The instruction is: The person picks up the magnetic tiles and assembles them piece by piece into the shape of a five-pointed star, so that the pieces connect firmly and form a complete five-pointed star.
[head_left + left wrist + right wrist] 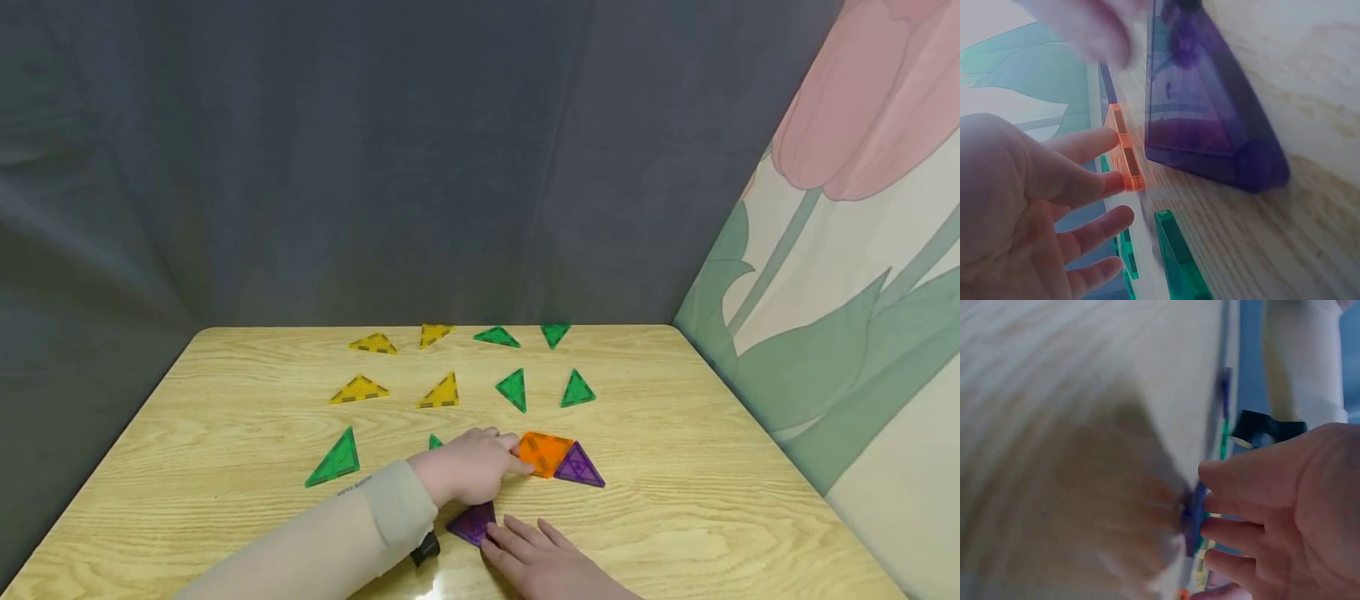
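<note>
My left hand (474,465) reaches across to the left edge of an orange tile (546,452). In the left wrist view, the thumb and index fingertips meet the orange tile's edge, and the other fingers are spread. A purple triangle tile (579,467) lies against the orange tile's right side. Nearer me, a second purple triangle tile (472,523) lies under the left forearm's reach. My right hand (536,560) rests at the right side of this nearer tile with extended fingers, fingertips touching its edge. A green triangle (435,442) is partly hidden behind the left hand.
A green triangle (337,458) lies to the left. Farther back are several yellow triangles (362,389) and several green triangles (577,389) on the wooden table (705,500). A dark curtain (420,167) stands behind, and a tulip-patterned wall (840,350) on the right.
</note>
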`<state>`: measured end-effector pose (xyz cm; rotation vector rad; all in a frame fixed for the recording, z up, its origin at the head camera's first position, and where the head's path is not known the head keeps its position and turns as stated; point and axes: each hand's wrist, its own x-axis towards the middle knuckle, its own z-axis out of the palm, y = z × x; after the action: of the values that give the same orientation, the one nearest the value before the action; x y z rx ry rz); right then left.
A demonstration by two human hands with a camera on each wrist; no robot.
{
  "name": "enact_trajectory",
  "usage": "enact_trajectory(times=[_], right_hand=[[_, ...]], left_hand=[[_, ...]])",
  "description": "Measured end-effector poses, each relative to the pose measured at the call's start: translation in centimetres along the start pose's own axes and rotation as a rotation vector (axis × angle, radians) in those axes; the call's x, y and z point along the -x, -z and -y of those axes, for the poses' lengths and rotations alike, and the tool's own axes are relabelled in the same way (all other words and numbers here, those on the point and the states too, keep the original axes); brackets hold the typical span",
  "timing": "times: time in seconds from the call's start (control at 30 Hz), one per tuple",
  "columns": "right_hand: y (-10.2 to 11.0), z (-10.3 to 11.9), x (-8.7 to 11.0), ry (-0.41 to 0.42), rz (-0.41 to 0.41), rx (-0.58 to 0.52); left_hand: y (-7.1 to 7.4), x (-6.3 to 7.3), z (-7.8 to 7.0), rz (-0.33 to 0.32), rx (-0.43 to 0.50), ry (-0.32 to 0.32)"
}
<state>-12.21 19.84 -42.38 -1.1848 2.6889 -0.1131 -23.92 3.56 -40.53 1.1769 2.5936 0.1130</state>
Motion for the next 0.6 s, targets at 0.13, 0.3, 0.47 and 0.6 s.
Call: enact_trajectory(times=[0.13,0.3,0.47,0.6], right_hand=[[-0.6,-0.08,-0.3,-0.031,0.011,0.029],[-0.48,-0.4,0.09,-0.132,-0.031,0.128],[-0.11,-0.43,0.02,-0.212,-0.074,0.119],[0.14,-0.59,-0.33,-0.242,-0.088,0.112]], left_hand=[[-0.01,-0.05,0.07,0.015,0.03,0.018],[0.11,-0.11,0.07,0.007,0.028,0.029],[0.29,-0.1,-0.01,-0.005,0.02,0.029],[0.22,-0.21,-0.14,-0.02,-0.01,0.015]])
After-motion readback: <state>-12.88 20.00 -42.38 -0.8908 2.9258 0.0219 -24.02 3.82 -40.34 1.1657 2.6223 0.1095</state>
